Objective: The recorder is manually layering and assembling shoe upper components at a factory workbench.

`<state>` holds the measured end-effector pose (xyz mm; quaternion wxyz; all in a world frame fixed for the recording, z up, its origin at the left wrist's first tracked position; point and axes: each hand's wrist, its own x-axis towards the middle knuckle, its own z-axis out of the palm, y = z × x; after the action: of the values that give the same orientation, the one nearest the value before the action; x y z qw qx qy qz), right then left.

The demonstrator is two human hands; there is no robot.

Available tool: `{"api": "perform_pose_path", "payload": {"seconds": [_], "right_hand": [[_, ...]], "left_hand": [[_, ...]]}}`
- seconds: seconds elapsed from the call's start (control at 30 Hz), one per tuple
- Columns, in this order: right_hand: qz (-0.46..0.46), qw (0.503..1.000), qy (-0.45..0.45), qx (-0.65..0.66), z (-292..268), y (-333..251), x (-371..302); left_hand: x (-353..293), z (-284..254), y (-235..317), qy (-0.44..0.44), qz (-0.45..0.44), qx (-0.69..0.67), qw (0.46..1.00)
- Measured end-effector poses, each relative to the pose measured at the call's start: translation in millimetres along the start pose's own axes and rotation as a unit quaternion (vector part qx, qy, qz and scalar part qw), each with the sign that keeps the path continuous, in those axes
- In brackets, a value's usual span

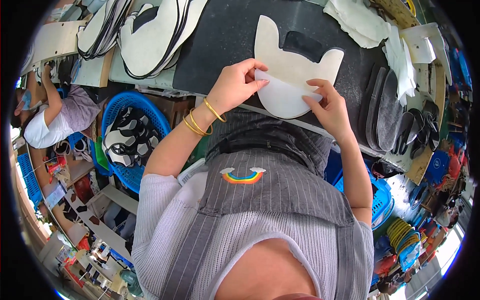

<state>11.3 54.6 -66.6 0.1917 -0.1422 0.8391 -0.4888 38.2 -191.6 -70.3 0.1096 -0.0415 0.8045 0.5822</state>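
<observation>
A cream U-shaped shoe-upper piece point(290, 70) lies flat on the dark worktop, its two prongs pointing away from me. A black piece point(303, 45) sits between the prongs. Over its near, rounded end rests a white half-moon sheet point(282, 97), its lower curve close to the table's front edge. My left hand point(235, 86) pinches the sheet's upper left corner between thumb and finger. At the upper right corner, my right hand point(327, 107) grips it the same way, index finger lying over the cream piece.
Stacks of cream, black-edged pieces point(155, 37) lie at far left. Dark sole-shaped pieces point(382, 107) and white sheets point(357, 22) are on the right. A blue basket point(162, 120) of cut pieces stands left, below the worktop point(220, 50). Another person point(60, 112) sits farther left.
</observation>
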Motion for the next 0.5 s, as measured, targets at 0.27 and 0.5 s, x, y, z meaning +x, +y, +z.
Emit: {"api": "perform_pose_path", "payload": {"seconds": [0.27,0.5], "right_hand": [[0.009,1.0,0.011,-0.023,-4.1,-0.2,-0.6],[-0.144,0.888,0.25,-0.358,-34.6,0.7,-14.2]], "left_hand": [[-2.1,10.5,-0.4,0.026,0.065,0.117,0.991],[6.3,12.7,9.6,0.101,0.277,0.353,0.888]]}}
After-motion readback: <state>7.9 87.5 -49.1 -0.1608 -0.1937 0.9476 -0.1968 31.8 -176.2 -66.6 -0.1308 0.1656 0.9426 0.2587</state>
